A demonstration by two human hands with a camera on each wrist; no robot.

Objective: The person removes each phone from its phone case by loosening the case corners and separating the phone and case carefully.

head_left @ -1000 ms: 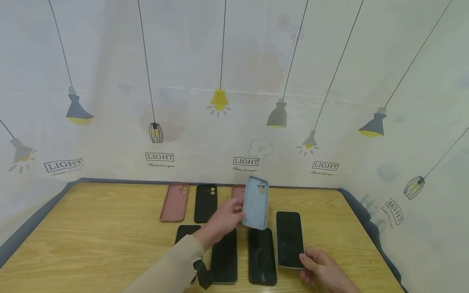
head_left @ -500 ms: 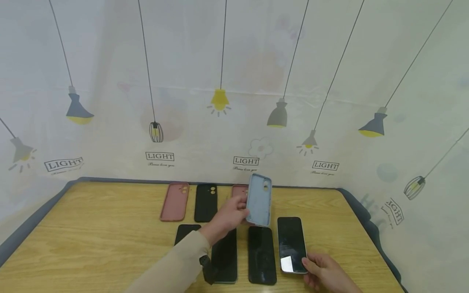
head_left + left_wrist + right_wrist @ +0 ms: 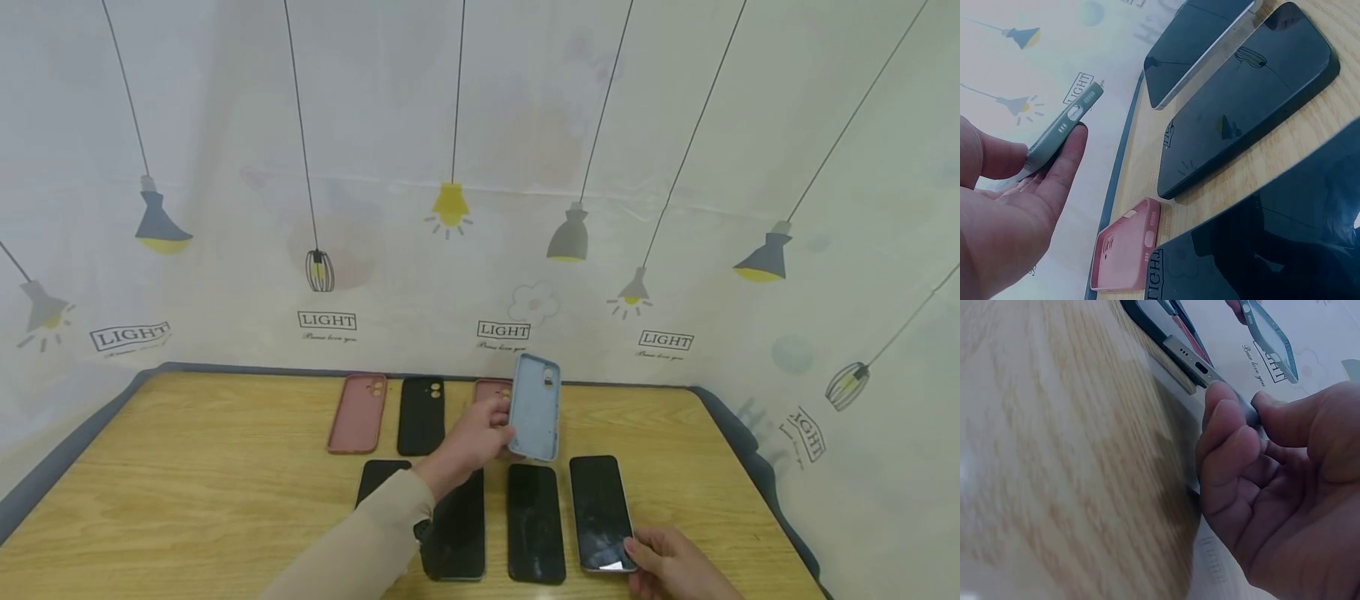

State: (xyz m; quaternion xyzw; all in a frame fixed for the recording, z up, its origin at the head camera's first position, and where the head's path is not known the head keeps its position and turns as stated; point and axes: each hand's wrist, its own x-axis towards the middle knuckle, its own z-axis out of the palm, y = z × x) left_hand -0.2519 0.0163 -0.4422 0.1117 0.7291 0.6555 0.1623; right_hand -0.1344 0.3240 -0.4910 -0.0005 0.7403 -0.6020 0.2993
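My left hand pinches a light blue phone case by its left edge, thumb on one side and fingers behind. The case is raised and tilted, its hollow inside facing me, and it partly covers a pink phone case at the back. In the left wrist view the case shows its side with button cutouts. My right hand pinches the lower right corner of a phone with a black screen and silver frame. In the right wrist view the phone's port edge shows just past the fingertips.
Several phones lie face up along the front, among them one by the held phone and one partly under my left sleeve. Another pink case and a black case lie behind them. A printed cloth hangs beyond the table's back edge.
My right hand has drawn the phone toward me and slightly right. The left hand has carried the blue case a little to the right and away from me.
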